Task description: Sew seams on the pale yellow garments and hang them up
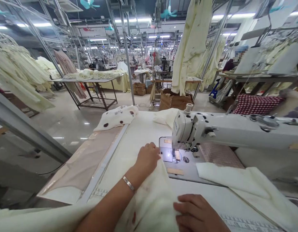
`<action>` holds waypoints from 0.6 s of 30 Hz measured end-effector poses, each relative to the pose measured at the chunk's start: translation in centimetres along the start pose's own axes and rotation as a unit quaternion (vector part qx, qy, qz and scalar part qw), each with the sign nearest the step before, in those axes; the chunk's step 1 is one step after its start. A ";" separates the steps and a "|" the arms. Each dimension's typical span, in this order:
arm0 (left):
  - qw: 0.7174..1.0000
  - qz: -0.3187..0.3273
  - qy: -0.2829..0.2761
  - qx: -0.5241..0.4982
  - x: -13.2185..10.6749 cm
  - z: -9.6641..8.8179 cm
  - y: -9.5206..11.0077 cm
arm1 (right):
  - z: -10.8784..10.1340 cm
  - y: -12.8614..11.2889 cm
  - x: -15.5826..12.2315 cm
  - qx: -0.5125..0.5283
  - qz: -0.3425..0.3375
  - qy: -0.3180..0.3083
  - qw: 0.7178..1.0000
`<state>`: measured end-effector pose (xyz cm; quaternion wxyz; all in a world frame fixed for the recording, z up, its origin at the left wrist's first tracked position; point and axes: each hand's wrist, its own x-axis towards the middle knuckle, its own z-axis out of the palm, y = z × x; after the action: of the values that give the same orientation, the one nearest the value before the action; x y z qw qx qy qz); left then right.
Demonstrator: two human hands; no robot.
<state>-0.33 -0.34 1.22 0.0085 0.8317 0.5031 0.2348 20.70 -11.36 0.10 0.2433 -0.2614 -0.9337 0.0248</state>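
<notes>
Cream fabric with a few dark spots (155, 196) lies across the white sewing table, running down toward my body. My left hand (147, 158), with a silver bracelet at the wrist, has its fingers curled on the fabric's upper end, just left of the needle plate. Low on the right, my right hand (198, 211) rests with fingers apart at the fabric's right edge. The white sewing machine (187, 129) stands ahead, its head over the lit metal plate (182, 167). The needle area is blurred.
A spotted cream piece (117, 117) lies at the table's far left corner. Another cream piece (250, 183) lies right of the plate. Rulers (247, 222) mark the tabletop. Garments (193, 45) hang behind the machine. A person (232, 61) sits at the far right.
</notes>
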 end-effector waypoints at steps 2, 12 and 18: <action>0.999 0.034 0.029 -0.008 0.1 0.6 -0.3 | 0.0 0.3 -0.4 0.035 -0.030 0.005 0.999; 0.932 0.232 0.228 -0.158 -5.2 -9.3 8.1 | -6.2 -0.6 4.7 0.123 0.119 0.080 0.982; 0.982 0.108 0.119 -0.101 -6.8 -15.9 4.7 | -10.2 0.6 5.3 0.143 0.209 0.173 0.952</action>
<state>-5.35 -11.90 13.90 0.0073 0.8423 0.3811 0.3811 21.80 -9.01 11.34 0.4257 -0.4133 -0.7884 0.1624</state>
